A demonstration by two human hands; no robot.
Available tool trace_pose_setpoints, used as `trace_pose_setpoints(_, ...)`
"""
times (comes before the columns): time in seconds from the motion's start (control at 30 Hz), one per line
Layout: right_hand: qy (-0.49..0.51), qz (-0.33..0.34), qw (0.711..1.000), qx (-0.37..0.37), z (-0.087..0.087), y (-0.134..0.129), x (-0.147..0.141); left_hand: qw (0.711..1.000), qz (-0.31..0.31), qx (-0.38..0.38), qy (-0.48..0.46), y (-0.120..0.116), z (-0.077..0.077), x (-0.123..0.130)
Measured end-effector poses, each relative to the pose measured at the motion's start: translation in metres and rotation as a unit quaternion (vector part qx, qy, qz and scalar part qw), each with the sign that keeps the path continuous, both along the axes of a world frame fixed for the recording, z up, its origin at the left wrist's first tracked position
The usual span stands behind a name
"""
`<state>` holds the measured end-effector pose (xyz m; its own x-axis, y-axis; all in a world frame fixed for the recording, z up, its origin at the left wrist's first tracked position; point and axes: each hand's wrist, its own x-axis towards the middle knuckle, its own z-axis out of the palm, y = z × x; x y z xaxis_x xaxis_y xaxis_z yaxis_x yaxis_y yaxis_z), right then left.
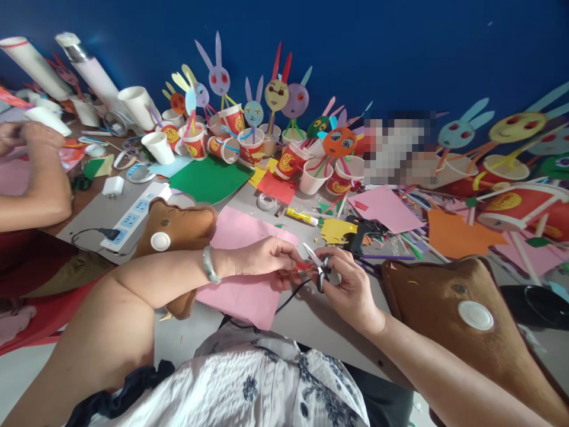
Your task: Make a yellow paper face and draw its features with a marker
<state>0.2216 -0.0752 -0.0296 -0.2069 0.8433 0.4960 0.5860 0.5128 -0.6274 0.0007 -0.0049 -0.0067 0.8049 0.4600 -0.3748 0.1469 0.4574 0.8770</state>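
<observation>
My right hand grips a pair of scissors with dark handles, its blades pointing up and to the left. My left hand pinches a small piece of red paper right beside the blades. Whether the blades touch the red piece I cannot tell. Beneath my left hand lies a sheet of pink paper, partly resting against a brown plush cushion with a white disc on it. A second brown cushion is under and beside my right forearm.
Paper cups with rabbit-faced figures line the blue wall. A glue stick, green paper, orange paper and a black glue gun lie on the table. At left are a power strip and another person's arm.
</observation>
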Motion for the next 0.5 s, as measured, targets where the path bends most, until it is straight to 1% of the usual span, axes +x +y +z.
trace_pose_setpoints(0.1,0.024,-0.008,0.998,-0.049,0.0000,-0.0005,-0.0002,1.000,0.005,0.004,-0.002,0.0008,-0.0022,-0.0001)
trace_pose_setpoints(0.23,0.058,-0.036,0.992,-0.109,0.0025,-0.0009,-0.0019,1.000,0.004,-0.003,-0.014,0.0000,-0.0011,0.0000)
trace_pose_setpoints(0.33,0.076,-0.053,0.987,-0.132,0.0046,-0.0011,-0.0036,1.000,0.003,0.012,-0.020,-0.0023,-0.0009,0.0010)
trace_pose_setpoints(0.5,0.112,-0.062,0.979,-0.161,0.0023,-0.0027,-0.0045,0.999,0.033,0.025,-0.020,-0.0073,-0.0029,0.0016)
